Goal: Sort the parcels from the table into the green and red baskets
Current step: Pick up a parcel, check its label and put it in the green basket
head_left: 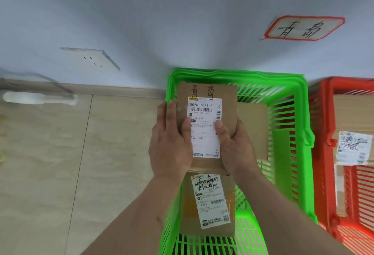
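A flat brown cardboard parcel (pixel 208 92) with a white shipping label and handwritten characters is held over the green basket (pixel 291 125). My left hand (pixel 171 143) grips its left edge, thumb on the label. My right hand (pixel 235 145) grips its right edge, thumb also on the label. Inside the green basket lie another labelled parcel (pixel 210 204) below my hands and a plain brown one (pixel 255 125) to the right. The red basket (pixel 323 153) stands at the right and holds a labelled parcel (pixel 354 147).
A red-bordered sign (pixel 303 28) with handwritten characters is stuck on the wall above the baskets. Beige tiled floor (pixel 60 153) spreads to the left. A white power strip (pixel 38 97) with a cable lies by the baseboard at far left.
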